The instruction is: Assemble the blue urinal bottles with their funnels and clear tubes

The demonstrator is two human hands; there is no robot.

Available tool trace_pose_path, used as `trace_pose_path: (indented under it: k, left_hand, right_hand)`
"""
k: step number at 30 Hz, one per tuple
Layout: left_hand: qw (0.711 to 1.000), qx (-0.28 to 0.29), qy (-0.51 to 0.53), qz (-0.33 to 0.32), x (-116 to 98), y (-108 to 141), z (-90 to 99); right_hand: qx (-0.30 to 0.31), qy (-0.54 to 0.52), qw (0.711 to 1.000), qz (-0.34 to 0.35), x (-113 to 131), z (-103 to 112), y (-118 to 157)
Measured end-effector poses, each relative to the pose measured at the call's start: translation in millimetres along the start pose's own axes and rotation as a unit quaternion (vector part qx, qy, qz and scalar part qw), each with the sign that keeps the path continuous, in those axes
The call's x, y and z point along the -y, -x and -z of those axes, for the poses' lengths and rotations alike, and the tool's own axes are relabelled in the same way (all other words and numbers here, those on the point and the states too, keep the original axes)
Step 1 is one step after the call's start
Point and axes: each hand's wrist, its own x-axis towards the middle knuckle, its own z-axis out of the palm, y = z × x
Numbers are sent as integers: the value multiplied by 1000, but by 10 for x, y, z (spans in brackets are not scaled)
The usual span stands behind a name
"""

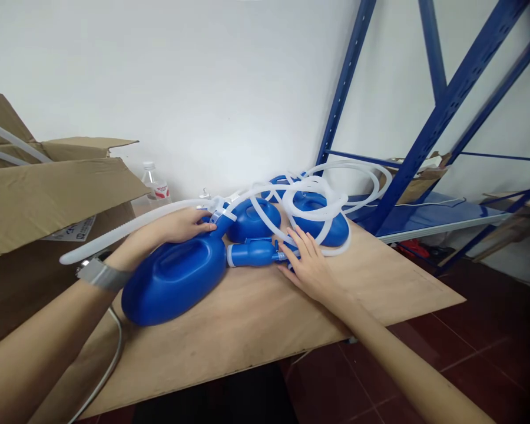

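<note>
My left hand (188, 225) is closed round the neck of a large blue plastic urinal bottle (172, 288), which lies on its side with its grip recess facing up. A clear clip and a white ribbed hose (136, 227) are at that neck. My right hand (309, 265) has its fingers stretched and apart. It rests by the hose end of a small blue funnel-shaped receiver (254, 253) with a pale rim; whether the fingertips grip the hose there is hard to tell. Behind lie more blue bottles (251, 219) and coiled translucent hose (318, 200).
All this lies on a wooden tabletop (247, 330). An open cardboard box (62, 182) with hoses in it stands at the left, a clear drink bottle (152, 182) behind it. Blue metal shelving (441, 112) rises at the right. A white cable (112, 359) hangs near my left forearm.
</note>
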Motion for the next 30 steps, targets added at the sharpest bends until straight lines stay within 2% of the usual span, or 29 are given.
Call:
trace_pose_path:
  k: [1,2,3,4,6,8,10,12,17,23,26,30]
  left_hand:
    - [997,-28,-67,18,-92,67,-33]
    - [986,-83,-141,37,-201,148,-83]
    - [968,-135,-206,55,-320,236,-150]
    - [951,-170,-253,47,-442,324,-232]
    - [930,-217,-297,-8,-650,478,-428]
    - [922,-230,-301,-86,-755,575,-631]
    - [921,-225,-281,-148,-735,619,-798]
    - [924,-222,-246,-190,-624,636,-900]
    - [912,-245,-132,-301,-364,734,-936]
    - [940,-237,30,-244,-371,915,-1068]
    - [926,-260,43,-270,-340,936,-1188]
    - [905,-280,14,-320,-317,942,-1302]
  right_hand:
    - [-1,4,1000,-6,-35,-30,-23]
    - [-2,7,1000,-10,-69,-60,-51]
    - [0,6,1000,-13,-103,-90,-80]
    - [1,1,1000,-15,-135,-117,-106]
    - [-2,-18,1000,-18,-194,-165,-139]
    - [-14,-45,999,-12,-244,-197,-140]
    - [-35,-69,997,0,-286,-209,-118]
    - [-49,-89,995,13,-322,-195,-86]
    - [-65,-121,989,63,-352,-49,13]
    - [-85,-109,988,62,-191,191,198]
    - [-77,-88,990,72,-3,291,216]
    - [-63,-103,992,36,395,428,133]
